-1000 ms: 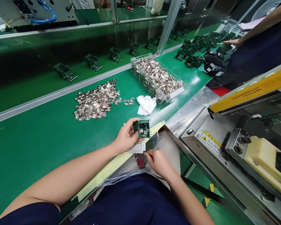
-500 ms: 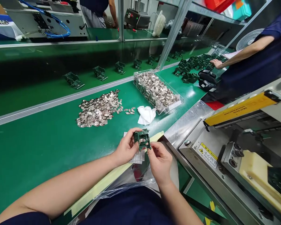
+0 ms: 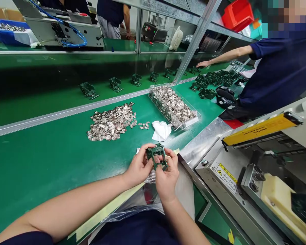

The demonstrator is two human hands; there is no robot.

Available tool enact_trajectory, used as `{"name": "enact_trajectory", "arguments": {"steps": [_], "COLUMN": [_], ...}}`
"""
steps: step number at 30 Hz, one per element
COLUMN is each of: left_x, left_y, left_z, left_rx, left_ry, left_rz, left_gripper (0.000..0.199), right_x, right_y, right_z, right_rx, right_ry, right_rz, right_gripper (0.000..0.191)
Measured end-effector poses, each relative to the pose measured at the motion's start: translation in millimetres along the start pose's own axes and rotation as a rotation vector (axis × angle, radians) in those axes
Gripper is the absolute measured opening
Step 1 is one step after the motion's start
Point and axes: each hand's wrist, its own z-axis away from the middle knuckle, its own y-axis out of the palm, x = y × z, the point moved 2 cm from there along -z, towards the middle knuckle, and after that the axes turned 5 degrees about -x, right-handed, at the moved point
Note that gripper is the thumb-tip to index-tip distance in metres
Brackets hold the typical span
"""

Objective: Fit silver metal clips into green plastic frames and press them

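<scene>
A small dark green open-framed part (image 3: 157, 148), like a circuit-board assembly, is held between both hands above the near edge of the bench. My left hand (image 3: 140, 167) grips its left side, thumb below and fingers behind. At the right side, my right hand (image 3: 168, 177) is closed on it, with the thumb at the frame's opening and fingers around the edge. Whether a small piece sits in that opening is hidden. Below the hands a silvery gridded sheet (image 3: 150, 178) shows in part. Ahead are a loose pile of small metal pieces (image 3: 108, 125) and a crumpled white cloth (image 3: 161, 131).
A clear box (image 3: 198, 117) full of similar metal pieces stands beyond the cloth. Green parts (image 3: 88, 91) line the strip behind the metal rail. At right, a machine with a yellow bar (image 3: 260, 129) borders the bench; a co-worker's arm (image 3: 232, 54) reaches across farther back.
My right hand has moved up and inward, bringing its thumb into the part's opening and its fingers around the right edge. The co-worker's arm has stretched toward the row of green parts.
</scene>
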Motion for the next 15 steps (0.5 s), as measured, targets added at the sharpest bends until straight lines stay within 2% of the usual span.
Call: {"name": "enact_trajectory", "arguments": {"steps": [8, 15], "left_x": [-0.8, -2.8], "left_y": [1.4, 2.0], "left_z": [0.6, 2.8], "left_rx": [0.05, 0.084], "left_ry": [0.042, 0.081], "left_rz": [0.014, 0.062], "left_gripper": [0.037, 0.037], "right_x": [-5.7, -15.5], "right_y": [2.5, 5.6], "right_z": [0.8, 7.2], "right_rx": [-0.014, 0.002], "right_ry": [0.138, 0.302], "right_rz": [-0.217, -0.538], "right_gripper": [0.015, 0.017]}}
